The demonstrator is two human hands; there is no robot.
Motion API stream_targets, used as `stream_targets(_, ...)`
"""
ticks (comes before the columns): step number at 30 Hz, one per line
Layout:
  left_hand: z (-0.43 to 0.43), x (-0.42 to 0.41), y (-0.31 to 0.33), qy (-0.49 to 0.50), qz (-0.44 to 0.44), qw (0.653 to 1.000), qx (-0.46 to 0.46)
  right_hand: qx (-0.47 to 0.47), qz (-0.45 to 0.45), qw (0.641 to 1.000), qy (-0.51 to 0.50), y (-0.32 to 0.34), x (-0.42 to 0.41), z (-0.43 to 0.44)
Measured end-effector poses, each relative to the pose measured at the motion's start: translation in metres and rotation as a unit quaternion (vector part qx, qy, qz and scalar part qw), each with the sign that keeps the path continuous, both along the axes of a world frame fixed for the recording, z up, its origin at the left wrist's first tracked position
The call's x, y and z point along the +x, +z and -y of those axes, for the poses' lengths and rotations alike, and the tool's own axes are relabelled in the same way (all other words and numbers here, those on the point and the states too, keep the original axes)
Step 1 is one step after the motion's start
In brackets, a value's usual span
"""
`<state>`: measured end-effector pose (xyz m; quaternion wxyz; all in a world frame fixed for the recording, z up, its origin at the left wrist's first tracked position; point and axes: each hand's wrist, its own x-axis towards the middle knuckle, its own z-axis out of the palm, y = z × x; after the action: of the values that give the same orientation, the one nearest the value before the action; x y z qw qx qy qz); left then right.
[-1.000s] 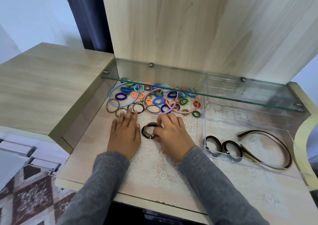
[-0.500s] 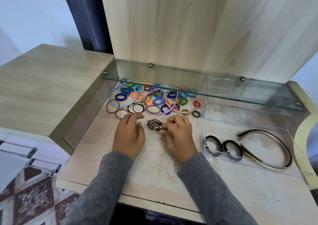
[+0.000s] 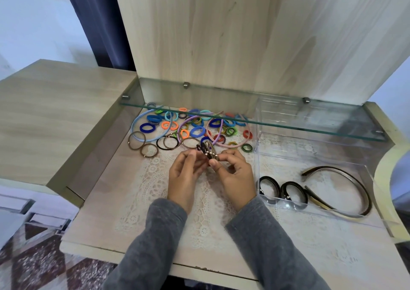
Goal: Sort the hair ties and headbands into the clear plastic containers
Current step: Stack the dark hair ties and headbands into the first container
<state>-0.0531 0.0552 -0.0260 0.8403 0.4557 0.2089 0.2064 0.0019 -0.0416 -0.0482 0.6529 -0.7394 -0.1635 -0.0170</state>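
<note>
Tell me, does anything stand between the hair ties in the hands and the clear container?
Nothing visible. The hair ties, held by left hand and right hand, are beside the clear container; only its own left wall must be cleared. The glass shelf overhangs its back.

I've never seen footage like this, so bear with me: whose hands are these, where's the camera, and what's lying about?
No machine here: a person works bare-handed, filmed by one camera worn on their head, looking down. The left hand and right hand pinch a bundle of dark hair ties above a lace mat. Behind lies a pile of colourful hair ties and headbands, under a glass shelf. To the right, a clear container holds two black hair ties and a brown headband.
</note>
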Motion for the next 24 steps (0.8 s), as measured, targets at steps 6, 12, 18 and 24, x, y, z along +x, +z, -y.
stream_targets(6,-0.004,-0.002,0.001,-0.012,0.030,0.997,-0.069,0.000,0.007,0.999,0.049,-0.001,-0.002,0.002)
stream_targets(12,-0.006,-0.005,0.003,-0.110,0.035,0.992,-0.055,-0.028,0.007,0.996,0.082,-0.004,-0.003,0.003)
stream_targets(18,-0.010,-0.005,0.000,-0.105,0.045,0.992,-0.061,-0.037,0.005,0.995,0.096,-0.003,-0.003,0.004)
stream_targets(24,-0.014,-0.007,-0.003,-0.114,0.068,0.986,-0.104,-0.027,-0.011,0.993,0.112,-0.002,-0.003,0.005)
